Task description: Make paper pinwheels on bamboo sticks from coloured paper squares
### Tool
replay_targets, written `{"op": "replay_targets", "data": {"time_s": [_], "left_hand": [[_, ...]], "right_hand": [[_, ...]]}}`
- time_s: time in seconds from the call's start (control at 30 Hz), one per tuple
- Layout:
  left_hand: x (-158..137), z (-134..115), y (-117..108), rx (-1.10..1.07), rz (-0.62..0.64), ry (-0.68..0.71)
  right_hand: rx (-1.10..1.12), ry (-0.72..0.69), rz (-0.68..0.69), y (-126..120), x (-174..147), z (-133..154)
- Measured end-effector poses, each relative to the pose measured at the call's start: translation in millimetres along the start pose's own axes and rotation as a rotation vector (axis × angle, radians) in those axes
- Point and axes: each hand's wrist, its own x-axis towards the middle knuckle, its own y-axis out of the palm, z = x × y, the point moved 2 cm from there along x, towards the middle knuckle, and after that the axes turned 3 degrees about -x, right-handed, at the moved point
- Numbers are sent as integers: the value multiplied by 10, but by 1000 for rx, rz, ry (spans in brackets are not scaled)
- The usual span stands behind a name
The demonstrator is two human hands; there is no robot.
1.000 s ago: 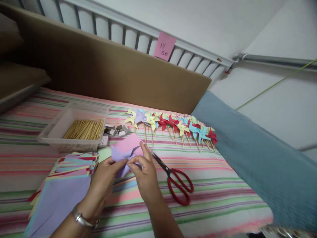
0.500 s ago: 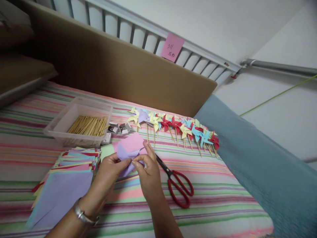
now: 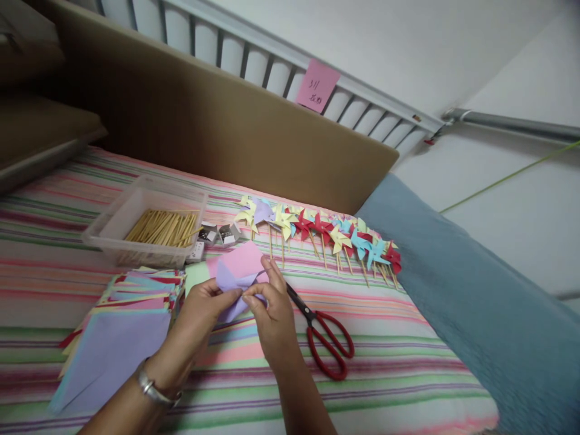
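Over the striped cloth (image 3: 385, 353), the left hand (image 3: 205, 309) and right hand (image 3: 273, 315) each have a closed, pinching grip on folded purple paper (image 3: 230, 280); scissors (image 3: 310, 316) lie beside the right.

Lilac paper (image 3: 229, 278) fills the gap between my left grip (image 3: 203, 307) and right grip (image 3: 270, 308). Scissors (image 3: 310, 315) lie slantwise just beside the right one; any low sweep that way meets them. Past the scissors, open run of striped cloth (image 3: 394, 338) to its edge. Far side: row of pinwheels (image 3: 322, 226), then brown panel (image 3: 226, 133) walling off the back. Left: paper stack (image 3: 122, 338) lies low, passable above; beyond it, plastic tub (image 3: 147, 254) and small boxes (image 3: 229, 234) bar the way.
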Motion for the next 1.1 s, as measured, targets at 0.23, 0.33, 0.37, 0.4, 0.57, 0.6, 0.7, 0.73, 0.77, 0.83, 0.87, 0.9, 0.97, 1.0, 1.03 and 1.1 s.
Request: {"op": "replay_targets", "data": {"time_s": [0.23, 0.33, 0.37, 0.4, 0.57, 0.6, 0.7, 0.73, 0.77, 0.83, 0.87, 0.9, 0.97, 1.0, 1.03, 1.1], "left_hand": [[-1, 7, -9, 7, 44, -12], [-14, 0, -6, 5, 47, -17], [-18, -4, -1, 1, 44, -18], [-19, -9, 4, -2, 38, -20], [-7, -4, 14, 0, -9, -33], [-5, 1, 13, 0, -10, -35], [-11, 12, 6, -4, -9, -48], [-17, 13, 3, -6, -10, -53], [-23, 12, 1, -8, -13, -57], [-35, 7, 1, -11, -11, -69], [-41, 3, 4, -11, -8, -75], [-45, -1, 7, -12, -7, -83], [-48, -8, 14, -18, -15, -99], [-48, -12, 17, -19, -21, -102], [-47, -15, 20, -19, -28, -101], [-42, -14, 23, -16, -28, -105]], "right_hand": [[68, 59, 24, -23, 20, -50], [98, 94, 25, -26, 22, -39], [114, 104, 21, -24, 22, -33], [131, 111, 17, -21, 22, -27], [203, 128, -26, -4, 25, -29], [215, 138, -33, -1, 26, -37], [264, 174, -31, 5, 30, -65], [289, 188, -24, 8, 30, -74], [315, 202, -16, 11, 30, -82], [359, 232, -10, 16, 25, -95], [373, 248, -9, 19, 22, -100], [381, 263, -10, 21, 18, -104], [389, 294, -14, 29, 13, -110], [395, 307, -20, 34, 11, -114], [401, 319, -26, 39, 11, -117], [417, 339, -45, 48, 14, -128]]}}
